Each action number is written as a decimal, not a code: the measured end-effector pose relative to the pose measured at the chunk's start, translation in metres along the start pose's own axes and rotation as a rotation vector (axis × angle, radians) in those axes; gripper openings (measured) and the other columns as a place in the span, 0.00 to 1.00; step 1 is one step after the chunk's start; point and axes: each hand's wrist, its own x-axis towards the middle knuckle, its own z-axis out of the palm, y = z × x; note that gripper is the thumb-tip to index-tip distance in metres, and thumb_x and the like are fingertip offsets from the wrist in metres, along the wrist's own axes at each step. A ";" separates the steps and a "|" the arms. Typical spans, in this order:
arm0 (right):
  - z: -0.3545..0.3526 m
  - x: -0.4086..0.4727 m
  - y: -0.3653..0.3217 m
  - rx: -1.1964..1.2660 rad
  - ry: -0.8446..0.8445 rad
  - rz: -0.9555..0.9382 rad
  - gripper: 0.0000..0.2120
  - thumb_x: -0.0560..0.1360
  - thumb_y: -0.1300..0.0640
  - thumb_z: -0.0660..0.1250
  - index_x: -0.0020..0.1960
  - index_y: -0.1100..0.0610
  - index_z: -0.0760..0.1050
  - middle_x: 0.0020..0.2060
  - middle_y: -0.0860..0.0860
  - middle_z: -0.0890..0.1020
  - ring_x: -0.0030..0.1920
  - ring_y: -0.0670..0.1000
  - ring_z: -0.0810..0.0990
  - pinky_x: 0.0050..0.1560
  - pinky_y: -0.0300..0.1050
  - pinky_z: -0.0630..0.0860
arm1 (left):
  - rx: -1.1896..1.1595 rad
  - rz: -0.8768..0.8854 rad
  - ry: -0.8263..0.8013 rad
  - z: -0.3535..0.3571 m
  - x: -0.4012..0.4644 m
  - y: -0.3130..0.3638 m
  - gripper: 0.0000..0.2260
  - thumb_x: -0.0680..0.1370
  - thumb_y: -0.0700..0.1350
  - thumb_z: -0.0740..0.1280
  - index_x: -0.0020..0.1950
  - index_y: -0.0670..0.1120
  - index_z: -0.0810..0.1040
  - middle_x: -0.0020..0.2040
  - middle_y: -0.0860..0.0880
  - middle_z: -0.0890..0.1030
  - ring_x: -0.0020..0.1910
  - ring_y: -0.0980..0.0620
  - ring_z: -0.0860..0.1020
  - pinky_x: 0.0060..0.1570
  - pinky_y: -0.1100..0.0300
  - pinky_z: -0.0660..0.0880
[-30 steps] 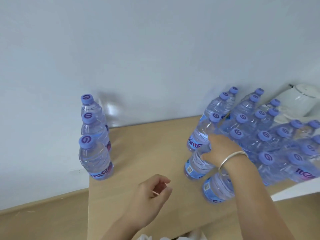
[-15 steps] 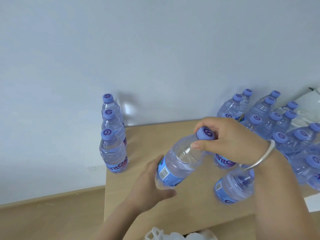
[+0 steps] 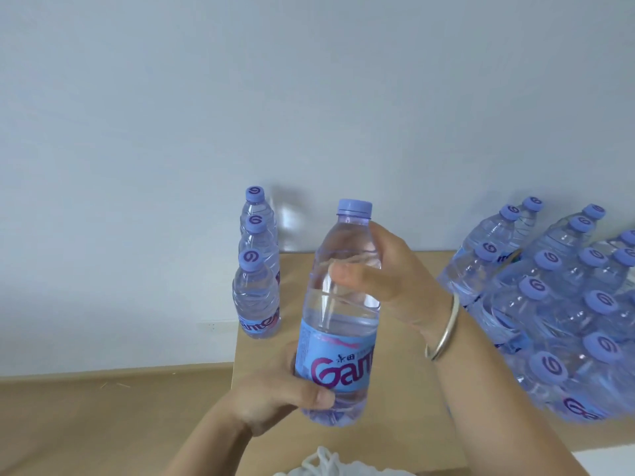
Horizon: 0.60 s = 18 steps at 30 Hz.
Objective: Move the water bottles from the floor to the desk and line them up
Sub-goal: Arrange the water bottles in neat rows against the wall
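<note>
I hold one clear water bottle (image 3: 340, 324) with a purple cap and blue label upright above the wooden desk (image 3: 405, 389). My left hand (image 3: 275, 393) grips its lower part around the label. My right hand (image 3: 388, 280), with a silver bangle on the wrist, grips its upper body from behind, the thumb showing through the plastic. Three bottles (image 3: 256, 297) stand in a row along the desk's left edge, running back to the wall. A large cluster of several bottles (image 3: 563, 304) crowds the right side of the desk.
A pale wall rises behind the desk. Wooden floor (image 3: 103, 417) lies to the left and below, with a white wall socket (image 3: 214, 326) near it. White fabric (image 3: 326, 465) shows at the bottom edge.
The bottle taken from the right cluster has been brought toward me and turned from tilted to upright. My left hand has closed around its base, and my right hand slid down from the cap.
</note>
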 end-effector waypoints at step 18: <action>0.032 -0.006 0.032 -0.035 -0.020 0.123 0.26 0.56 0.49 0.76 0.53 0.50 0.78 0.46 0.53 0.84 0.49 0.53 0.83 0.54 0.51 0.78 | 0.065 -0.018 0.191 -0.010 -0.047 -0.013 0.20 0.66 0.39 0.74 0.55 0.36 0.75 0.42 0.46 0.80 0.40 0.48 0.76 0.42 0.58 0.73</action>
